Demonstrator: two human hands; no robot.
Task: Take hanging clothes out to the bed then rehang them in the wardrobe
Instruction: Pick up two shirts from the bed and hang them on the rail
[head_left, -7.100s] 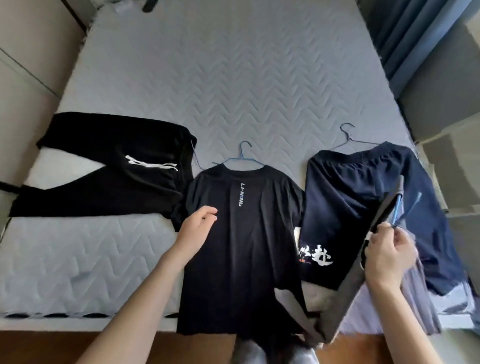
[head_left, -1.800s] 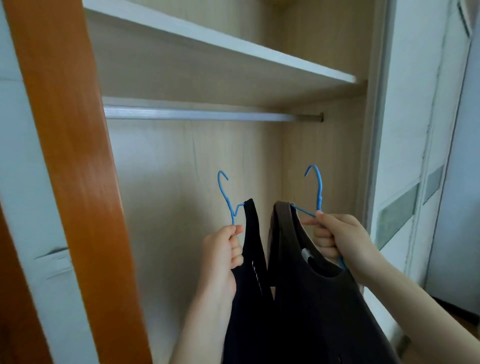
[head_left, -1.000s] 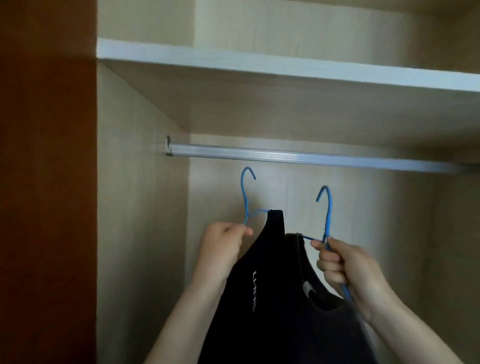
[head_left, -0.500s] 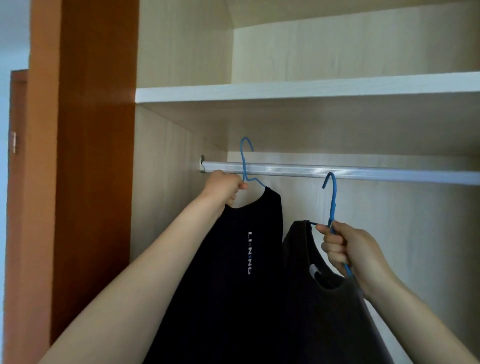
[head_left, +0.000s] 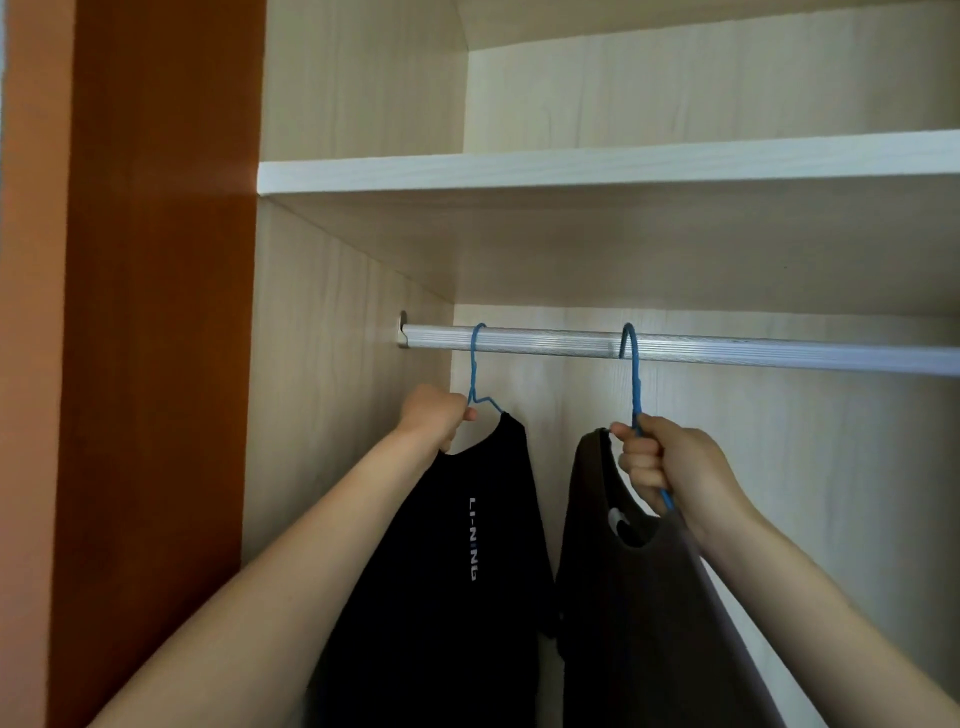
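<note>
A silver wardrobe rail (head_left: 727, 351) runs across the open wardrobe. Two blue wire hangers hook over it. The left hanger (head_left: 474, 364) carries a black T-shirt (head_left: 447, 571) with white lettering; my left hand (head_left: 434, 415) grips that hanger at its neck. The right hanger (head_left: 634, 374) carries a dark brown top (head_left: 644, 623); my right hand (head_left: 665, 462) grips its neck and shoulder wire. Both garments hang side by side, close to each other, near the rail's left end.
A white-edged shelf (head_left: 571, 169) sits above the rail. The wardrobe's light wood side wall (head_left: 332, 415) is just left of the black T-shirt, with an orange-brown panel (head_left: 156, 364) further left. The rail stretches bare to the right.
Both hands raised the hangers. The left hook went over the rail first, then the right hook; both now sit on the rail. The view moved from bed to wardrobe.
</note>
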